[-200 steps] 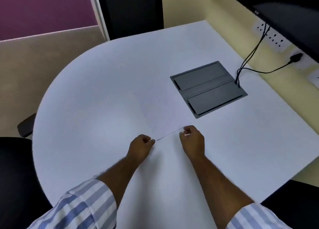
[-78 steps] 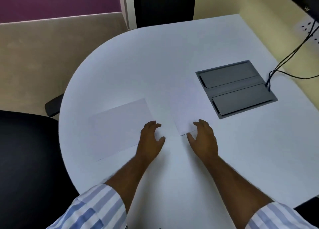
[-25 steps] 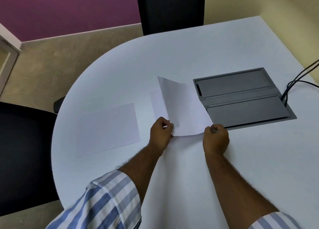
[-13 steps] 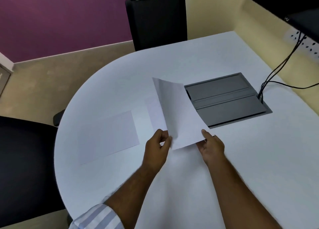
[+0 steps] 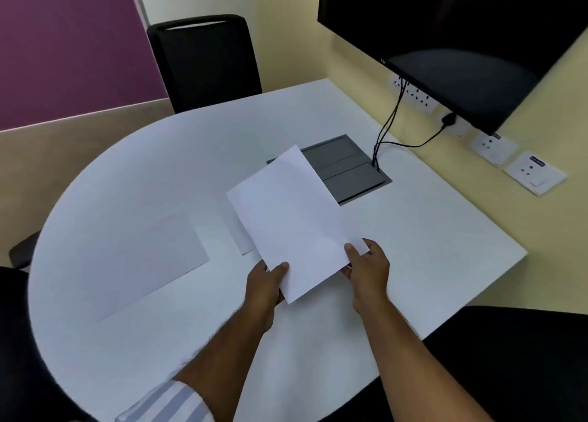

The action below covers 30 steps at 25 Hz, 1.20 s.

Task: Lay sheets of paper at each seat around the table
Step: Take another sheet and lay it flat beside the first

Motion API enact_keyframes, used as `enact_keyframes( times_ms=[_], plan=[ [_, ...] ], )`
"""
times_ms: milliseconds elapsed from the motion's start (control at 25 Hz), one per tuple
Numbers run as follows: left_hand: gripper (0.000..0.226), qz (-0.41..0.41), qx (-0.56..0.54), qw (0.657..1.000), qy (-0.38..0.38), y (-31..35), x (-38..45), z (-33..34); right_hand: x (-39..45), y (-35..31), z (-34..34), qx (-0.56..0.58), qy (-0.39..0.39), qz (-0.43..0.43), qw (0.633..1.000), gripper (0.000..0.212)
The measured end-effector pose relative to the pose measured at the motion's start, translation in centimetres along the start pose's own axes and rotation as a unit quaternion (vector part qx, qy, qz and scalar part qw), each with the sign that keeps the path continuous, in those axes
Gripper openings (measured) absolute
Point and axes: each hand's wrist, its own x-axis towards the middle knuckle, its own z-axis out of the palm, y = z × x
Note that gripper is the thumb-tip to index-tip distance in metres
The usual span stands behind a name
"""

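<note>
I hold a white sheet of paper lifted above the middle of the white table. My left hand grips its near left edge and my right hand grips its near right corner. A second sheet lies flat on the table at the left, in front of the left seat. Another sheet or small stack lies on the table under the lifted one, mostly hidden by it.
A grey cable box lid is set in the table beyond the paper, with black cables running up to wall sockets. A black chair stands at the far side, another chair at the left. A dark monitor hangs at right.
The sheet has come up off the table and tilted flatter toward me. My head has lifted, showing the far chair and the monitor.
</note>
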Motion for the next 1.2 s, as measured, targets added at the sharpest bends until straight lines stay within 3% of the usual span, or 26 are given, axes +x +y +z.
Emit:
enact_keyframes(
  times_ms=[160,280,440,680,920,1000,1080,1200],
  plan=[
    [0.029,0.031,0.038,0.999,0.002,-0.7,-2.1,2.8,-0.4,-1.8,-3.9,-0.038,0.020,0.007,0.999,0.010],
    [0.033,0.069,0.085,0.994,-0.019,-1.4,-3.0,4.9,0.9,-3.0,-7.5,-0.136,0.028,0.012,0.990,0.007],
    [0.037,0.080,0.118,0.990,-0.022,-3.1,-3.1,8.2,3.7,-4.7,-12.6,-0.294,-0.006,0.009,0.956,0.018],
    [0.038,0.036,0.130,0.991,0.009,-7.4,-1.7,16.4,11.1,-5.9,-19.0,-0.347,-0.019,0.034,0.937,0.033],
    [0.051,-0.046,0.104,0.991,0.076,-12.2,1.8,23.3,20.3,-3.6,-22.7,-0.447,-0.089,0.049,0.889,0.049],
    [0.062,-0.048,0.130,0.985,0.101,-13.6,3.1,24.7,23.4,-2.4,-23.5,-0.451,-0.108,0.078,0.883,0.039],
    [0.078,-0.047,0.161,0.980,0.108,-14.6,3.7,25.2,25.2,-1.6,-23.8,-0.394,-0.093,0.108,0.908,0.014],
    [0.097,-0.029,0.229,0.967,0.104,-15.9,4.4,25.1,26.5,0.1,-23.9,-0.345,-0.093,0.147,0.922,0.010]
  ],
)
